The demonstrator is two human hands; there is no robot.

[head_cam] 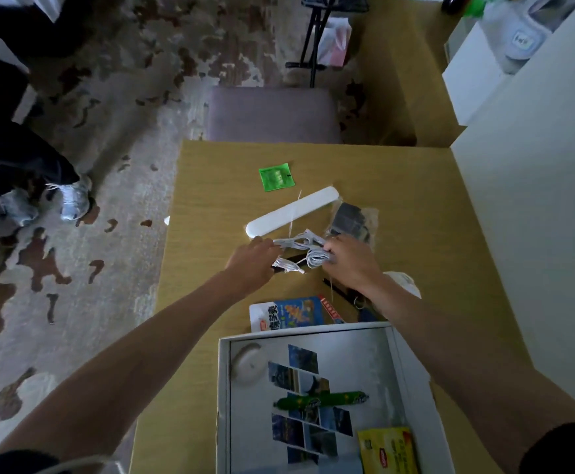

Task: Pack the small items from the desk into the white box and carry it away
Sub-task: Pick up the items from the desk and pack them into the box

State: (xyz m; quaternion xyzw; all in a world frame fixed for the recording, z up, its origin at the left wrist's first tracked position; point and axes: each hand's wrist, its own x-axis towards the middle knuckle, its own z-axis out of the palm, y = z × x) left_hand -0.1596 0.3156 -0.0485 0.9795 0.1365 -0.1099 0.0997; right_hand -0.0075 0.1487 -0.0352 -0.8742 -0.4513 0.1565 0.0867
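My left hand [252, 260] and right hand [349, 260] grip the tangled white cable [301, 249]; the shallow white cardboard box [224, 398] is partly filled, the tan wooden surface [211, 200] uncleared.

The person is showing two bare forearms, with nothing on either wrist: no watch, no band, no glove. The left hand [250, 265] and the right hand [351, 265] are both uncovered, and no ring is showing from here. Dark, near-black short sleeves are ending at about the elbows, their edges just peeking in at the bottom corners of the view. A thin pale cord is trailing across the left sleeve near the bottom edge.
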